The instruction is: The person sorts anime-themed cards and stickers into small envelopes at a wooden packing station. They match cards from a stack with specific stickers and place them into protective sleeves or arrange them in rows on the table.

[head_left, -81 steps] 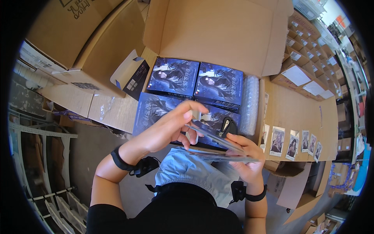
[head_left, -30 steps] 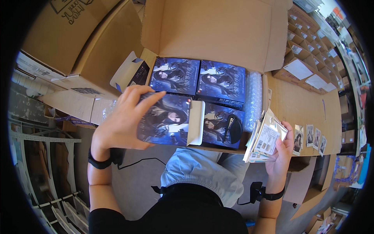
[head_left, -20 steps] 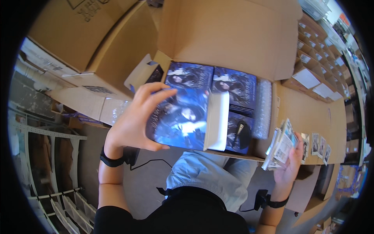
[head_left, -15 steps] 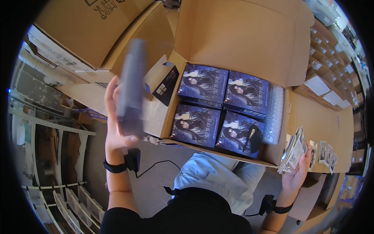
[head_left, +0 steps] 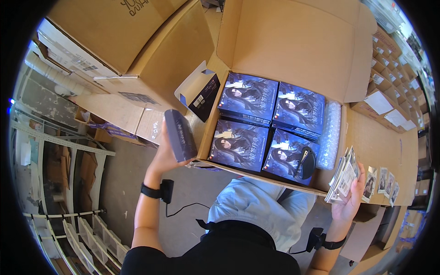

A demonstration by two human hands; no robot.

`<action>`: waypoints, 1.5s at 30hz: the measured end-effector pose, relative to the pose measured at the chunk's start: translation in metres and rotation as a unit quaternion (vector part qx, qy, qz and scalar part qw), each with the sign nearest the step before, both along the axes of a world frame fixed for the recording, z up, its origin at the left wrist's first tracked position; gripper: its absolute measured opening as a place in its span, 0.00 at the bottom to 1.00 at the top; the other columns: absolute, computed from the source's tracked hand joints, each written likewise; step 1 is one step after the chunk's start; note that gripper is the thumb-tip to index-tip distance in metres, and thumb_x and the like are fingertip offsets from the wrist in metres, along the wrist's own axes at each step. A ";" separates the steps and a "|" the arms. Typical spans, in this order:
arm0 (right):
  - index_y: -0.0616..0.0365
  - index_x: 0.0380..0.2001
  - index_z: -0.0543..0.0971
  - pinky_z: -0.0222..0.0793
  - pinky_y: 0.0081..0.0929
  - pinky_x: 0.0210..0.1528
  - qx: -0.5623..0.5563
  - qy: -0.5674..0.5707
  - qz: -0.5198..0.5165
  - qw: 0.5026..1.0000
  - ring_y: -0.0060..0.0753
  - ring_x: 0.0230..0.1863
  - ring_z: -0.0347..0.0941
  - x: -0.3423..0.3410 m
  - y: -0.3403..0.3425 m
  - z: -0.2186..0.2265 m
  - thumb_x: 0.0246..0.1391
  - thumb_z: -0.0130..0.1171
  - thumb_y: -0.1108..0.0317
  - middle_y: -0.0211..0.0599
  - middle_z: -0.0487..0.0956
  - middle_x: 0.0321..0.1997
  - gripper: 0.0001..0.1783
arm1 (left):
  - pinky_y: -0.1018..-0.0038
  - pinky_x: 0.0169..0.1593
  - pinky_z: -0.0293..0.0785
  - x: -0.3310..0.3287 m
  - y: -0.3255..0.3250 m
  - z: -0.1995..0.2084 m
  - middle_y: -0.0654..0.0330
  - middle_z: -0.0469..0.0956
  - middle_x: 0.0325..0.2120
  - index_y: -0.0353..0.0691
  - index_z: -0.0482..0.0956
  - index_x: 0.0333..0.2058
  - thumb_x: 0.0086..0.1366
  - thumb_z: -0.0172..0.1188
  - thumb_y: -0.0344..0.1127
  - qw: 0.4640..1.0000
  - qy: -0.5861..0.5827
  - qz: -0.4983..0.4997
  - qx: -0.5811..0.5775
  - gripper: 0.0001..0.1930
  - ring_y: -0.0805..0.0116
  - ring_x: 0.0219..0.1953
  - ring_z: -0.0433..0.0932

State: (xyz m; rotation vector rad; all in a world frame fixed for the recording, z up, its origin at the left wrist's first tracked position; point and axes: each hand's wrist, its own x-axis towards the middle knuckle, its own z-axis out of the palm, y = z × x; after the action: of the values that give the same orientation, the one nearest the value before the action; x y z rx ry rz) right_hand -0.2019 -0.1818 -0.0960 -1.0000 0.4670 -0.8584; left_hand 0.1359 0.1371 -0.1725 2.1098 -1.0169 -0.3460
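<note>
My left hand (head_left: 160, 158) grips a slim dark blue box (head_left: 180, 135) from its left side, just off the front left corner of an open cardboard carton (head_left: 293, 41). Inside the carton stand several blue illustrated boxes (head_left: 243, 144). On the front right one lies a rounded black object with a gold-coloured strip (head_left: 308, 162). My right hand (head_left: 350, 201) is closed round a stack of flat packets (head_left: 343, 178), held at the carton's front right corner. The thumb side of the left hand is partly hidden behind its box.
A bubble-wrap roll (head_left: 328, 137) lines the carton's right inner side. An opened dark box (head_left: 204, 98) leans at its left. Large cartons (head_left: 174, 55) rise at the far left. Small picture cards (head_left: 382, 181) lie on the right table, before a compartmented cardboard rack (head_left: 389, 98).
My left hand has come down and to the right with the slim box, which now tilts near the carton's corner. My right hand stays nearly still with the packets.
</note>
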 end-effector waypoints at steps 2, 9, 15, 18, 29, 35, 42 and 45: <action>0.62 0.54 0.53 0.72 0.25 0.43 0.007 -0.002 0.011 1.000 0.31 0.46 0.70 0.000 0.001 0.001 0.54 0.45 0.68 0.47 0.66 0.51 0.26 | 0.71 0.50 0.64 0.002 -0.005 -0.008 0.53 0.66 0.43 0.32 0.55 0.53 0.36 0.70 0.32 0.999 0.025 0.010 -0.037 0.45 0.65 0.44 0.68; 0.57 0.49 0.60 0.64 0.13 0.35 -0.022 0.151 0.018 0.988 0.17 0.36 0.65 0.034 0.016 0.026 0.48 0.51 0.78 0.33 0.67 0.39 0.24 | 0.83 0.15 0.63 -0.009 -0.024 0.019 0.66 0.72 0.19 0.34 0.74 0.31 0.40 0.67 0.26 0.979 0.170 0.097 -0.058 0.16 0.80 0.15 0.68; 0.59 0.46 0.61 0.66 0.17 0.34 -0.171 0.201 0.087 0.961 0.22 0.34 0.68 0.095 0.032 0.002 0.48 0.54 0.76 0.34 0.70 0.33 0.22 | 0.67 0.49 0.66 -0.006 0.005 0.005 0.54 0.66 0.46 0.36 0.61 0.51 0.37 0.66 0.24 0.997 0.026 0.050 -0.057 0.38 0.66 0.46 0.67; 0.60 0.44 0.63 0.67 0.24 0.33 -0.267 0.266 0.099 0.921 0.30 0.29 0.72 0.115 0.046 -0.002 0.46 0.56 0.74 0.41 0.74 0.29 0.21 | 0.62 0.59 0.50 -0.032 -0.009 0.033 0.54 0.58 0.52 0.37 0.55 0.55 0.41 0.65 0.26 0.959 0.059 0.147 -0.235 0.40 0.61 0.55 0.58; 0.64 0.35 0.65 0.65 0.37 0.28 -0.425 0.359 0.015 0.831 0.49 0.30 0.70 0.128 0.050 -0.003 0.43 0.59 0.67 0.48 0.73 0.27 0.19 | 0.72 0.51 0.62 -0.040 -0.002 0.040 0.55 0.64 0.46 0.36 0.59 0.48 0.55 0.48 0.20 0.887 -0.099 0.291 -0.346 0.20 0.66 0.48 0.65; 0.63 0.30 0.66 0.58 0.37 0.37 -0.509 0.260 -0.035 0.820 0.47 0.35 0.62 0.120 0.046 0.000 0.45 0.54 0.74 0.45 0.68 0.33 0.09 | 0.75 0.41 0.66 -0.077 -0.030 0.061 0.52 0.67 0.38 0.33 0.64 0.38 0.55 0.48 0.22 0.923 -0.162 0.093 -0.336 0.10 0.67 0.37 0.68; 0.61 0.28 0.64 0.58 0.36 0.34 -0.450 0.146 0.116 0.873 0.46 0.32 0.62 0.100 0.070 0.026 0.47 0.52 0.73 0.44 0.66 0.29 0.08 | 0.78 0.33 0.72 -0.117 -0.086 0.093 0.49 0.70 0.43 0.34 0.59 0.52 0.47 0.67 0.41 0.846 0.467 -0.107 -0.235 0.36 0.66 0.33 0.76; 0.61 0.28 0.66 0.60 0.35 0.35 -0.421 0.157 0.134 0.883 0.46 0.32 0.63 0.091 0.065 0.029 0.48 0.52 0.71 0.43 0.67 0.29 0.07 | 0.83 0.26 0.72 -0.118 -0.090 0.090 0.53 0.76 0.29 0.31 0.69 0.40 0.55 0.58 0.27 0.875 0.445 -0.091 -0.167 0.14 0.70 0.25 0.77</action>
State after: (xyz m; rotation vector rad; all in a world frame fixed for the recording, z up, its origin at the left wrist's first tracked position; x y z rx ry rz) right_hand -0.1108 -0.1165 -0.0673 -1.9807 0.1975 -0.6405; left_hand 0.0177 0.0469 -0.0826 1.2868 -0.6353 -1.0389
